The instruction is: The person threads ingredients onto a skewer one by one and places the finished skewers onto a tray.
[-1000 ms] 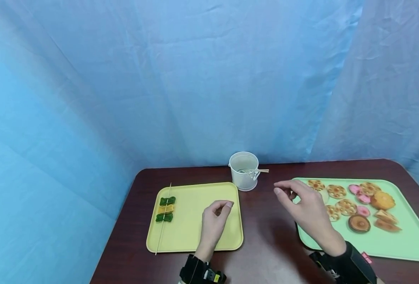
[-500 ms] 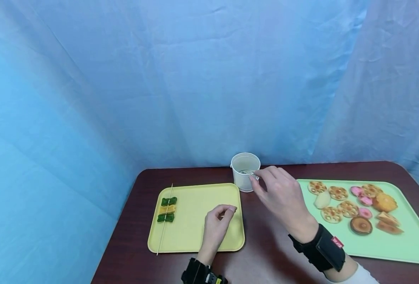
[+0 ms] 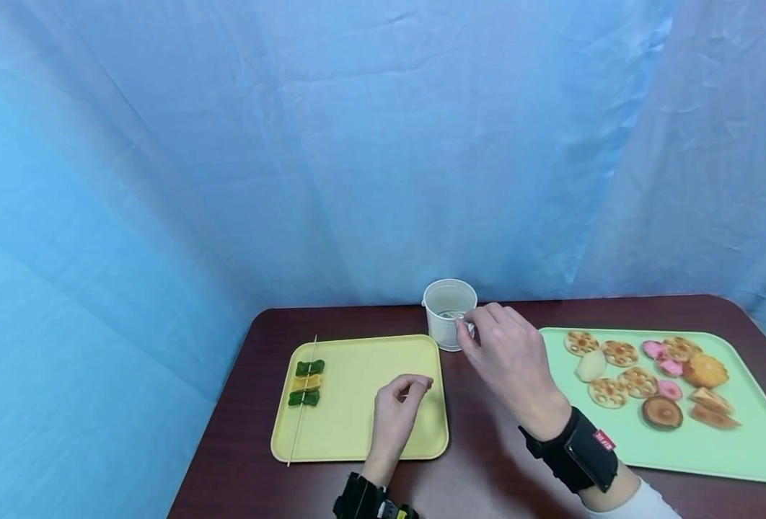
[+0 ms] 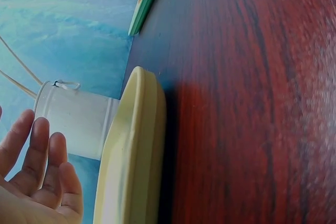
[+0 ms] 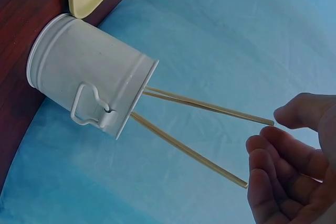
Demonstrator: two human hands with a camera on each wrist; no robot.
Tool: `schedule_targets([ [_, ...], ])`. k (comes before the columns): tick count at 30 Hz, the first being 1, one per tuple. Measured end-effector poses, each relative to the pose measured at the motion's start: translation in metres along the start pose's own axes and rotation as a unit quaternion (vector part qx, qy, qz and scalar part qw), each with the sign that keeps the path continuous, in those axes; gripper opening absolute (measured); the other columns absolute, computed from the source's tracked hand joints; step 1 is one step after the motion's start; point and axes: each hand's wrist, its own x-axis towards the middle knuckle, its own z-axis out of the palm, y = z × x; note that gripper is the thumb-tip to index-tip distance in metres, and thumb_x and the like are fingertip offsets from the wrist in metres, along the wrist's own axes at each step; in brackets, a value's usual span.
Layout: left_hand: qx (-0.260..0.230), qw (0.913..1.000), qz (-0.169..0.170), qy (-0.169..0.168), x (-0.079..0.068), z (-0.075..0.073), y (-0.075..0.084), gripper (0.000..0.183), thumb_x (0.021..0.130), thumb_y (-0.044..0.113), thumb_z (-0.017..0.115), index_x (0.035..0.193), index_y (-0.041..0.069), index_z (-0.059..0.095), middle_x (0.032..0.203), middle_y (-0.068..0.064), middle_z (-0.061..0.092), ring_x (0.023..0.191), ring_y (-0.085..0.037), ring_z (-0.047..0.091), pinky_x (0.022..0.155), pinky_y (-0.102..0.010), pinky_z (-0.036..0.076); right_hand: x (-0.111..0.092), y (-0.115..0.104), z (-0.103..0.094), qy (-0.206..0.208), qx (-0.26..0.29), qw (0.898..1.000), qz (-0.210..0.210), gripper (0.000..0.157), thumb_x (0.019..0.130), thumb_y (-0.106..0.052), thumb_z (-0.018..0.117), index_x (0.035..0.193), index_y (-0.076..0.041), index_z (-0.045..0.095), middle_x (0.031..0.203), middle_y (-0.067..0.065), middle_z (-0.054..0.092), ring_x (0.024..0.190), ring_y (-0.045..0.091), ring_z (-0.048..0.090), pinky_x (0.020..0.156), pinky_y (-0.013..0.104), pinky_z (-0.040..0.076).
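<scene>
My right hand (image 3: pixel 509 353) is at the white bucket (image 3: pixel 444 331). In the right wrist view, its thumb and forefinger pinch the end of a thin wooden skewer (image 5: pixel 210 107) that leans out of the bucket. Another skewer (image 5: pixel 189 151) slants out below it, near the other fingers. My left hand (image 3: pixel 396 418), loosely curled, hovers over the right part of the yellow tray (image 3: pixel 350 432) with nothing visible in it. A skewer (image 3: pixel 297 432) threaded with green and yellow food pieces (image 3: pixel 306 383) lies along the tray's left side.
On the right a light green tray (image 3: pixel 733 461) holds round lattice slices (image 3: pixel 638 382), pink pieces (image 3: pixel 669 390), a mushroom cap (image 3: pixel 662 413), a golden fried piece (image 3: pixel 705 370) and brown wedges (image 3: pixel 714 416). Blue cloth (image 3: pixel 383 144) hangs behind the dark wooden table (image 3: pixel 480 461).
My right hand moved left from beside the green tray to the skewer ends at the bucket, then stayed almost still there. The left hand has hardly moved.
</scene>
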Motion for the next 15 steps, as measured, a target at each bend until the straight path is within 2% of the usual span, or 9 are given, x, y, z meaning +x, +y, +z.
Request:
schedule_targets([
  [6, -0.005, 1.0, -0.004, -0.002, 0.0, 0.001, 0.0, 0.016, 0.09, 0.023, 0.063, 0.088, 0.015, 0.076, 0.086, 0.007, 0.072, 0.081, -0.008, 0.065, 0.076, -0.029, 0.051, 0.0, -0.001, 0.0, -0.005, -0.006, 1.0, -0.003, 0.014, 0.084, -0.016, 0.066, 0.08, -0.002, 0.069, 0.073, 0.008, 0.062, 0.064, 0.023, 0.056, 0.053, 0.036, 0.047],
  [15, -0.012, 0.9999, -0.004, -0.006, 0.0, 0.001, 0.001, 0.016, 0.09, 0.022, 0.062, 0.088, 0.015, 0.076, 0.087, 0.007, 0.072, 0.083, -0.009, 0.066, 0.076, -0.029, 0.051, 0.005, -0.001, -0.015, 0.072, 0.003, 0.997, -0.021, 0.012, 0.083, -0.014, 0.063, 0.079, -0.004, 0.068, 0.074, 0.007, 0.063, 0.065, 0.024, 0.057, 0.053, 0.038, 0.047],
])
